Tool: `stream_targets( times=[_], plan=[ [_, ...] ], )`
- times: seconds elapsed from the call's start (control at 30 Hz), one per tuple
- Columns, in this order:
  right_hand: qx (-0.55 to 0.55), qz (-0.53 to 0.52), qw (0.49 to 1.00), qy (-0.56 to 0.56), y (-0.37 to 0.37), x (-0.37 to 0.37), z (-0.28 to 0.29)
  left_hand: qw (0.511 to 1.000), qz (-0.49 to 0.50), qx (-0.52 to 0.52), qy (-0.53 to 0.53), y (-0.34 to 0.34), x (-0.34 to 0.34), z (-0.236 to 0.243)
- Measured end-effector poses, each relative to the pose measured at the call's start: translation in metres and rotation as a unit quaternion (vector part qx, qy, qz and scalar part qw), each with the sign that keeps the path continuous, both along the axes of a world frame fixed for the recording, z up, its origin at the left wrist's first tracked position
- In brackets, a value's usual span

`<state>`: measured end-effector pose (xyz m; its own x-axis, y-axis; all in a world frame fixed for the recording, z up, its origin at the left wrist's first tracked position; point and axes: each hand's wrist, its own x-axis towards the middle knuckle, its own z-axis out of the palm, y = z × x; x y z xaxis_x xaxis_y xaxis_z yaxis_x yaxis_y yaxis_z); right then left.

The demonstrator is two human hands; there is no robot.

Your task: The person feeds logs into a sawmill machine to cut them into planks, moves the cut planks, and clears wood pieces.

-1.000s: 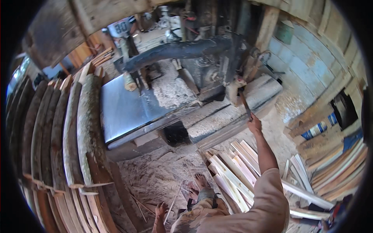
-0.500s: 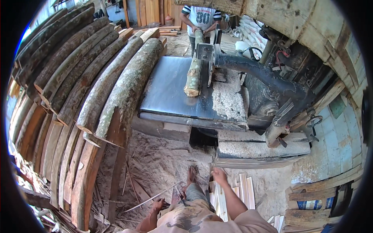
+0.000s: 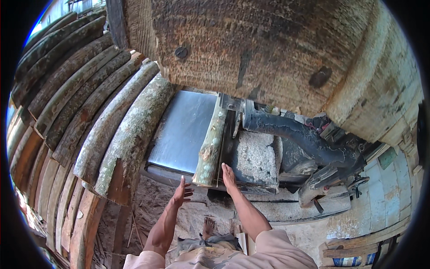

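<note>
A bark-covered log (image 3: pixel 210 150) lies lengthwise on the smooth metal table (image 3: pixel 183 130) of a sawing machine, its near end at the table's front edge. Just short of that end, on its left, my left hand (image 3: pixel 180 193) is held up with fingers apart and nothing in it. My right hand (image 3: pixel 229 176) is by the log's right side, thumb raised and fingers stretched out. Whether it touches the wood I cannot tell. A thin pale edge runs along the log's right side. The far end is hidden behind the overhead timber.
A big timber beam (image 3: pixel 268 49) hangs across the top. Stacked logs (image 3: pixel 130 130) crowd the left side. Right of the log stand a dark curved machine arm (image 3: pixel 295 134) and a ledge heaped with sawdust (image 3: pixel 255 154).
The log has slid toward me to the table's front edge. Both hands have risen from beside my body to its near end. The overhead beam now hides the person opposite.
</note>
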<state>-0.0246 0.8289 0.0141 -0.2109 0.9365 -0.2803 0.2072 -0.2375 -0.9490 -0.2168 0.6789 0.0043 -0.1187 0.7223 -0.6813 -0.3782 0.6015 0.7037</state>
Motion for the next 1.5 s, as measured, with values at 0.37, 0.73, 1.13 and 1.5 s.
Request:
stream_targets(
  times=[0.37,0.73,1.13,1.5],
  plan=[
    [-0.193,-0.033,0.978,0.067,-0.145,-0.014,0.002,0.975,0.006,0.050,-0.218,-0.068,0.034,-0.012],
    [-0.136,-0.069,0.984,-0.093,-0.306,0.011,0.009,0.963,0.080,0.035,-0.255,-0.220,0.067,-0.023],
    [-0.158,-0.053,0.980,-0.106,-0.491,0.050,0.005,0.971,0.064,0.050,-0.226,-0.407,0.100,-0.046],
    [-0.079,-0.057,0.988,-0.120,-0.632,0.087,-0.058,0.962,-0.059,0.012,-0.265,-0.544,0.146,0.000]
  ],
)
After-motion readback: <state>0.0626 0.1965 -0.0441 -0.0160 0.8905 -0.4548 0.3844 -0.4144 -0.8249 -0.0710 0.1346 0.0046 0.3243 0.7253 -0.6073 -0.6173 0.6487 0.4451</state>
